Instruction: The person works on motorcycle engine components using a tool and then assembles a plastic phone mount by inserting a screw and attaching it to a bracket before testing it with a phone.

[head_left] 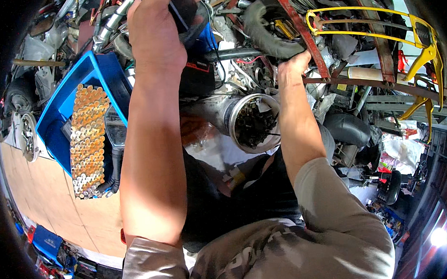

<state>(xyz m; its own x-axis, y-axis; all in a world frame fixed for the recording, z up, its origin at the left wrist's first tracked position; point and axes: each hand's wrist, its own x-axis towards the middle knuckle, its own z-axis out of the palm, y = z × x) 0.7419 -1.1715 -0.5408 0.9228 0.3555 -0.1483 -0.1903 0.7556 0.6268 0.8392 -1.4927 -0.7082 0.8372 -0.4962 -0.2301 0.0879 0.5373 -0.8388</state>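
My left hand (155, 30) is raised at the top of the view, fingers curled round a black box-like thing (182, 12) whose kind I cannot make out. The upper edge of the view cuts off part of this hand. Farther right, my right hand (294, 66) reaches to the near edge of a small wheel with a worn tyre (258, 30). Its fingers are hidden, so I cannot tell whether they grip the tyre. A red metal bar (306, 33) slants down just beside that hand.
On the left a blue bin (57, 104) holds a block of many cylindrical cells (89, 140). Between my arms lies a metal drum (233, 124) filled with small dark parts. Yellow-framed hacksaws (423, 41) hang at the right. A black seat-like pad (348, 129) sits below them.
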